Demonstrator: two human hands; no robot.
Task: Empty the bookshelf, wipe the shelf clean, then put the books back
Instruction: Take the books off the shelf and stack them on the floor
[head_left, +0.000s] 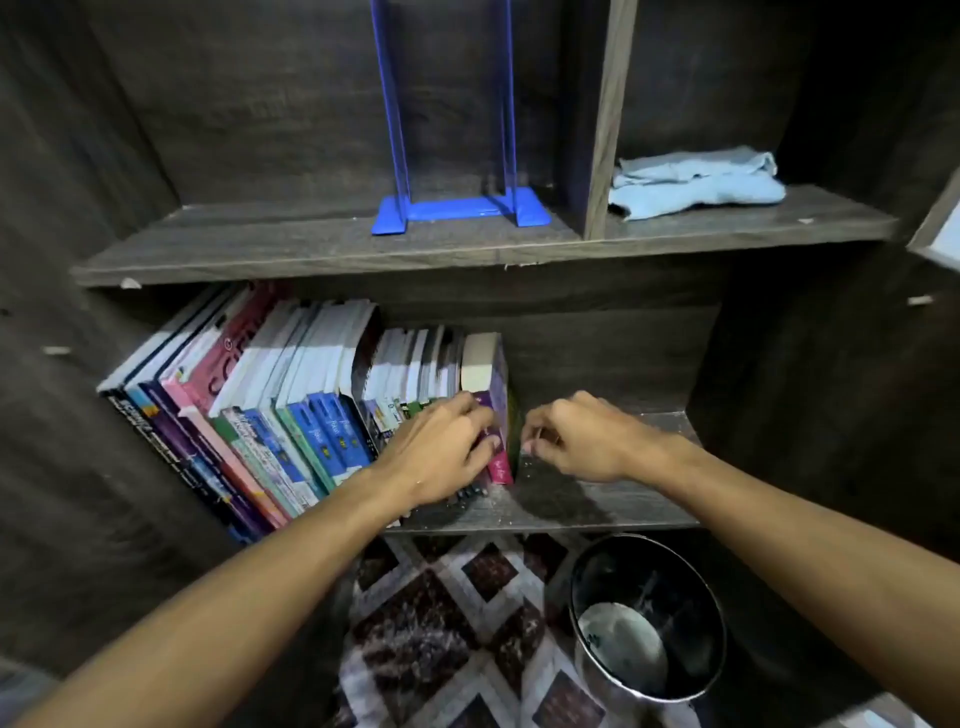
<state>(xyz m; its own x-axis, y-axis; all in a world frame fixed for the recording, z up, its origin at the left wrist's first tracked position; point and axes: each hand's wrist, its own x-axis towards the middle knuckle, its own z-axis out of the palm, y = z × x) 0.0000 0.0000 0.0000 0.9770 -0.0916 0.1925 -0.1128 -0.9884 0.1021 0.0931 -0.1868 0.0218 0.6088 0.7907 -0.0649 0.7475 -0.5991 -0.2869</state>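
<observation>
A row of books (291, 405) fills the left and middle of the lower shelf (597, 499), leaning to the left. The last book on the right is a thick purple book (496, 395) with a pink spine. My left hand (441, 452) grips that spine, fingers curled over its top and thumb pressed on the spine. My right hand (576, 441) hovers just right of the purple book with fingers curled, its fingertips at the book's right cover. A light blue cloth (696, 182) lies crumpled in the upper right compartment.
A blue bookend stand (457, 208) sits on the upper shelf (311, 249), beside a wooden divider (602, 119). The lower shelf's right end is bare and dusty. Below stand a metal bin (649, 613) and a patterned rug (457, 623).
</observation>
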